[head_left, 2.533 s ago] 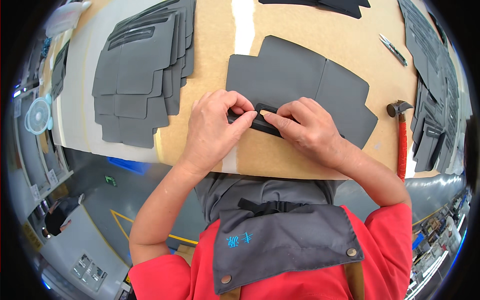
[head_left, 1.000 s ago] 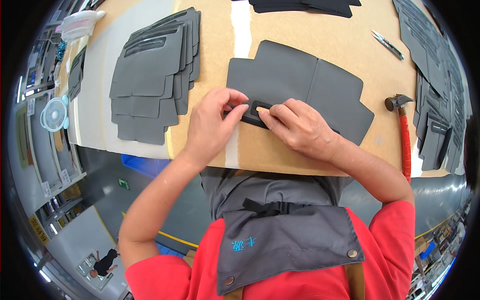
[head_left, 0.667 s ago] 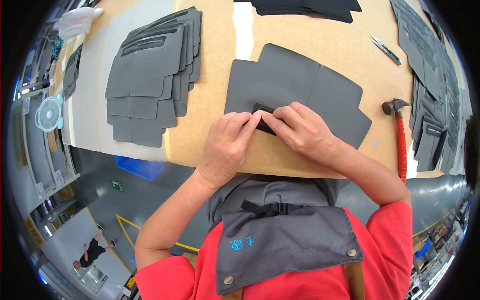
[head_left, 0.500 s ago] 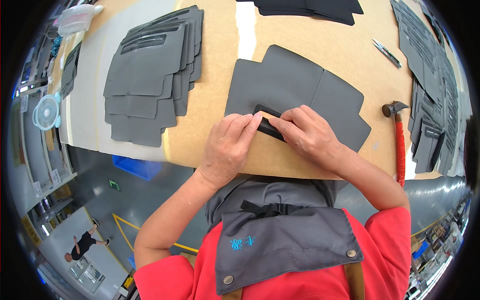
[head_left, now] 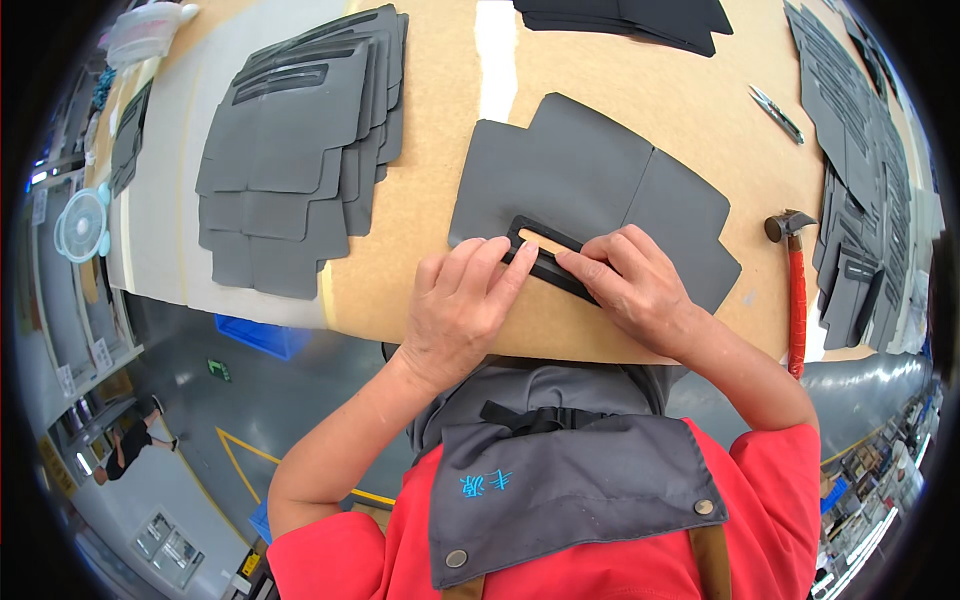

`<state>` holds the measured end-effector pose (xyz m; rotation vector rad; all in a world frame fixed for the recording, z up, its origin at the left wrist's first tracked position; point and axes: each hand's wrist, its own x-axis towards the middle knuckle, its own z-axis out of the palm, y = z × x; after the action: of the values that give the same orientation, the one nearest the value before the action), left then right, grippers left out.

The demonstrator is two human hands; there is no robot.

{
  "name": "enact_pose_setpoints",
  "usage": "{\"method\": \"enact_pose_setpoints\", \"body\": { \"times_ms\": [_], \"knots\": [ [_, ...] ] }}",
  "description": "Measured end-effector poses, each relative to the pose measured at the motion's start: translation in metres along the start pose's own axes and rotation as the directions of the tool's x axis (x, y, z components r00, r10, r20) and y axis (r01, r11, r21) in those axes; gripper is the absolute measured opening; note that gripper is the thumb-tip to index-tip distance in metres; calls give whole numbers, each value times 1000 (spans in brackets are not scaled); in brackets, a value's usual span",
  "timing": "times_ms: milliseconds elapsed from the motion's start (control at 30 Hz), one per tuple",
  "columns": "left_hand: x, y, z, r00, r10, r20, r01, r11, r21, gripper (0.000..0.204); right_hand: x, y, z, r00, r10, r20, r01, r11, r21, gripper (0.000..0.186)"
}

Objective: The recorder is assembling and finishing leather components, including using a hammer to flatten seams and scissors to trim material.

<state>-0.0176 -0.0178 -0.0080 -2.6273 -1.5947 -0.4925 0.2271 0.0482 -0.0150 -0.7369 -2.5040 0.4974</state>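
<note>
A flat dark grey cut panel (head_left: 590, 170) lies on the table with a black slotted strip (head_left: 550, 227) along its near edge, tan showing through the slot. My left hand (head_left: 465, 300) has bunched fingers on the strip's left part, the index fingertip at the slot's lower edge. My right hand (head_left: 635, 292) is curled over the right part, its thumb tip pressing beside the slot; some fingertips are hidden. To its right lies a red-handled hammer (head_left: 796, 290), with metal snips (head_left: 775, 112) farther back.
Stacked grey panels lie at left (head_left: 270, 175) and right (head_left: 860, 180); black sheets (head_left: 620, 22) sit at the back. A plastic container (head_left: 140, 35) and small fan (head_left: 82, 225) are at far left, a blue bin (head_left: 258, 333) below. A person in black (head_left: 128, 450) walks beyond.
Both hands and the black strip have shifted slightly right and toward me; more of the slot shows. The left fingers moved from pinching onto the strip. The distant person moved.
</note>
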Motion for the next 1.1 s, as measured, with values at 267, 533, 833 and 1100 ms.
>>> {"method": "enact_pose_setpoints", "body": {
  "times_ms": [267,533,833,1100],
  "knots": [
    [-4,-1,-4,1000,3,30,-4,999,35,54,12,1,2,983,-186,-2,183,968,-175,38],
    [2,3,-15,992,-103,69,109,990,-93,55,11,4,4,979,-204,-9,199,963,-182,36],
    [3,-19,-16,995,-57,82,70,982,-173,55,10,3,6,983,-183,-23,177,970,-169,35],
    [2,-36,-24,983,51,175,-32,993,-115,60,10,3,7,984,-177,-31,169,970,-176,35]
  ]
}}
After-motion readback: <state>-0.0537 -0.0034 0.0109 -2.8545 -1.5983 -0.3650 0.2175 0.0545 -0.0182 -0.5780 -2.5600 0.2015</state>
